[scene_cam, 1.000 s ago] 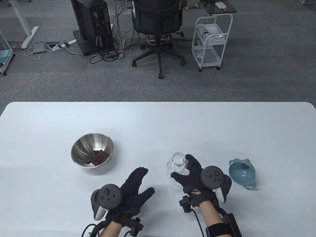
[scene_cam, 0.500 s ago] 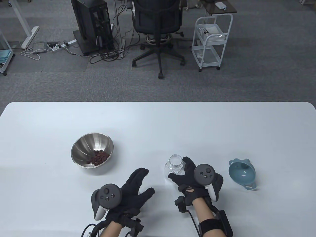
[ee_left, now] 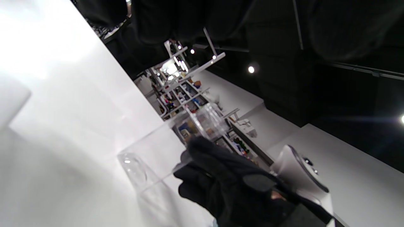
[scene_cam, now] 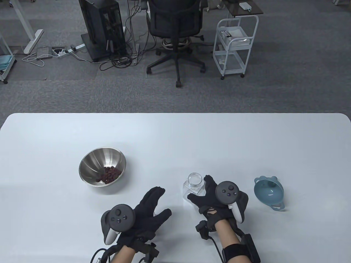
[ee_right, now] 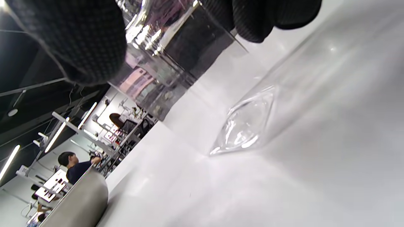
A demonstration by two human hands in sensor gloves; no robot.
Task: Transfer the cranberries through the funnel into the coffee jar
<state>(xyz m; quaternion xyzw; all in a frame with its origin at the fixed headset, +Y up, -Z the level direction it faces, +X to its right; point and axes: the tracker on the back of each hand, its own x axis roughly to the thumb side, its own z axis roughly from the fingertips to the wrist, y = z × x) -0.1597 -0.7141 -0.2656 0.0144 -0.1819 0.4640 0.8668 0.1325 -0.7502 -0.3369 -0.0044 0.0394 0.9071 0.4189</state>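
A clear, lidless coffee jar (scene_cam: 194, 184) stands on the white table (scene_cam: 175, 137). My right hand (scene_cam: 206, 191) grips its right side, thumb in front and fingers behind; the right wrist view shows the jar (ee_right: 164, 63) between my gloved fingertips (ee_right: 72, 41). The jar also shows in the left wrist view (ee_left: 176, 142). A steel bowl (scene_cam: 94, 161) holding dark red cranberries (scene_cam: 109, 174) sits to the left. A blue funnel (scene_cam: 268, 193) lies on its side at the right. My left hand (scene_cam: 155, 204) rests open and flat on the table, holding nothing.
The table's near edge is at the bottom of the table view. Beyond the far edge are an office chair (scene_cam: 175, 33), a white cart (scene_cam: 235, 43) and a computer tower (scene_cam: 102, 27) on grey carpet.
My right hand has slid the jar a little to the left, toward the table's middle, then nearly stopped. My left hand, the bowl and the funnel have not moved.
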